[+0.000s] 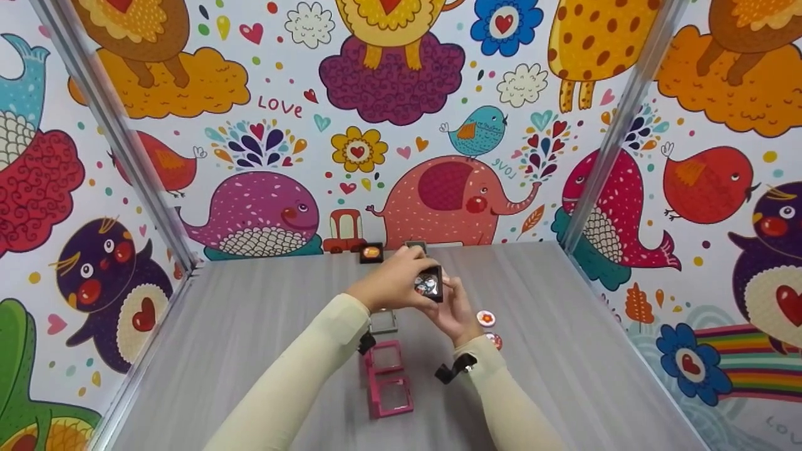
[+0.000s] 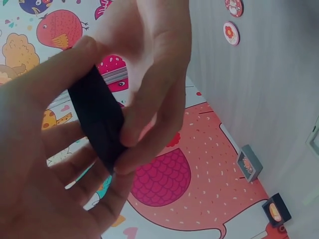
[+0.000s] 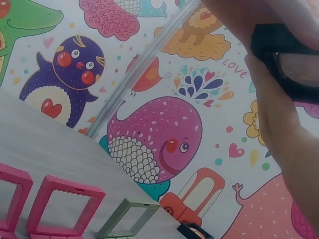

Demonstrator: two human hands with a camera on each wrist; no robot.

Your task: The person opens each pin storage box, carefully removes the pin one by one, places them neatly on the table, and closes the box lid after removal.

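Bright head view, dimmer wrist views.

Booth-like enclosure; cartoon-printed walls (image 1: 351, 188); metal corner posts (image 1: 122, 134); grey tabletop (image 1: 532, 376)

In the head view, the word "LOVe" (image 1: 280, 106) is printed in dark red on the patterned back wall (image 1: 432, 141), left of centre in the upper part of the frame. A second, smaller "Love" (image 1: 505, 168) in pale teal is seen running backwards, right of centre. Faint letters (image 1: 778, 432), apparently "LOV", are cut off at the lower right corner. In the right wrist view, "LOVe" is shown towards the upper right.
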